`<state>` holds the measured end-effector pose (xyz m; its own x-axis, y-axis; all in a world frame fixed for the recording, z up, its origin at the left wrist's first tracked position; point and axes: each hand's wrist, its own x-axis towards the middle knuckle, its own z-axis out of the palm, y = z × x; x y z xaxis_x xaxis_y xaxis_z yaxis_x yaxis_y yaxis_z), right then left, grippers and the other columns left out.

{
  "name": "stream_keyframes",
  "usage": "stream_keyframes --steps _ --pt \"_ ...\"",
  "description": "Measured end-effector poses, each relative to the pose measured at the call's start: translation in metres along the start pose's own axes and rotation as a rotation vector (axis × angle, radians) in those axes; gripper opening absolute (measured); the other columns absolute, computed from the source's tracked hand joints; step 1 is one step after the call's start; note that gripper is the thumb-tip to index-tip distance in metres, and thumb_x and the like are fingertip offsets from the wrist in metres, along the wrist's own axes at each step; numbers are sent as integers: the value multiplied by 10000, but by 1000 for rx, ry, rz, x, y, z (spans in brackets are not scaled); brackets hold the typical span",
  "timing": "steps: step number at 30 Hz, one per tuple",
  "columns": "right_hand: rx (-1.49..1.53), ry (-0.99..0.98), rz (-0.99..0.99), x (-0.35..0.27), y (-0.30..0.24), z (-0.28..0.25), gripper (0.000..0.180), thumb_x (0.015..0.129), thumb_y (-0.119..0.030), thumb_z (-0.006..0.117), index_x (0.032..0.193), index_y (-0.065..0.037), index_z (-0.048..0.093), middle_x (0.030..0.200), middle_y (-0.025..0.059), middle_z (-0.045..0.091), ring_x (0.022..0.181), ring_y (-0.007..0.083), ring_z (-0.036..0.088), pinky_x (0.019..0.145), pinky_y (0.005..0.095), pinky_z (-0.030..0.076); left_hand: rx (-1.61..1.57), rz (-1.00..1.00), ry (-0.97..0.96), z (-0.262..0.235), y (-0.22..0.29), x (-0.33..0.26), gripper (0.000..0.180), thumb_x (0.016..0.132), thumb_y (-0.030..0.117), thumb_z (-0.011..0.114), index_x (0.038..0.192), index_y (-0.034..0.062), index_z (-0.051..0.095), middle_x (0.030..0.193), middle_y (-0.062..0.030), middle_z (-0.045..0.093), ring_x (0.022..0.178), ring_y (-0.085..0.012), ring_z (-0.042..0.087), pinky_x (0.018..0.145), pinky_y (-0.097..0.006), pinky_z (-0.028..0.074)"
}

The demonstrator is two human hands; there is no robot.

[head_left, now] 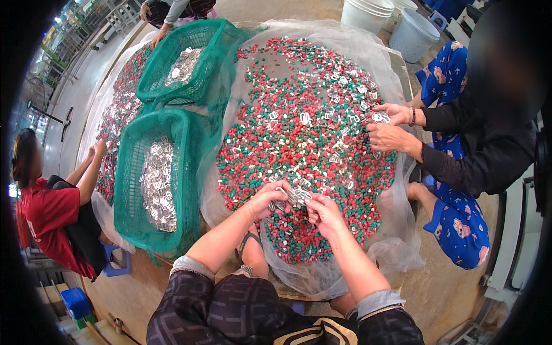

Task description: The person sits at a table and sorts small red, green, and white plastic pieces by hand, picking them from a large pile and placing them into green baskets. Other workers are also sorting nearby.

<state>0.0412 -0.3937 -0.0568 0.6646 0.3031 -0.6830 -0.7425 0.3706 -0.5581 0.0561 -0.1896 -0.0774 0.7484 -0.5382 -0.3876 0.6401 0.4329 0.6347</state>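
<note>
Left hand point(269, 200) and right hand point(323, 213) meet at the near edge of the pile of red, green and white pellets point(305, 138). Fingers of both hands are curled around a small cluster of silvery metal pieces point(296, 196), held between them just above the pellets. The pile lies on a translucent mesh sheet point(374, 253) spread over the surface. To the left, a green net basket point(155, 184) holds many more metal pieces; a second basket point(184, 63) sits beyond it. A co-worker's hands point(388, 126) pick at the far right side.

Risk, as judged: the cluster looks loosely held, so pieces may slip back into the pellets. Stray pellets could ride along in the handful.
</note>
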Motion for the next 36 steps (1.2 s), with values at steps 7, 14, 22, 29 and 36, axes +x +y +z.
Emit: stream_keyframes --steps 7,14,22,29,36 --pt "-340 21 -160 1 11 9 201 802 -99 659 967 -26 572 711 20 612 553 56 530 441 188 367 78 7 33 15 -11 1 237 850 178 619 1027 76 499 819 -58 617 623 -124 601 433 -208 419" --pt "-422 71 -299 -10 6 26 231 812 -88 641 1022 -62 549 671 1 574 520 40 480 412 186 318 47 78 234 13 -17 -7 174 832 108 632 977 41 564 787 -77 628 647 -160 618 479 -242 463" --pt "-312 89 -298 3 -3 -3 149 848 -143 600 953 -42 574 616 -26 503 482 41 419 398 189 294 -151 67 242 0 -22 -21 172 877 236 546 831 71 533 743 -120 585 758 -273 591 590 -313 452" --pt "-369 168 -330 10 -3 -3 164 839 -186 622 924 -49 592 595 -21 512 444 47 416 382 195 293 -298 -96 220 1 -36 -21 272 869 323 521 802 64 569 791 -152 606 779 -334 600 641 -372 492" --pt "-461 112 -390 8 8 -2 172 822 -186 644 917 -43 622 674 -15 570 565 50 483 472 210 365 -334 -173 197 21 -32 -24 247 853 296 533 910 62 588 902 -181 607 943 -371 580 854 -490 468"
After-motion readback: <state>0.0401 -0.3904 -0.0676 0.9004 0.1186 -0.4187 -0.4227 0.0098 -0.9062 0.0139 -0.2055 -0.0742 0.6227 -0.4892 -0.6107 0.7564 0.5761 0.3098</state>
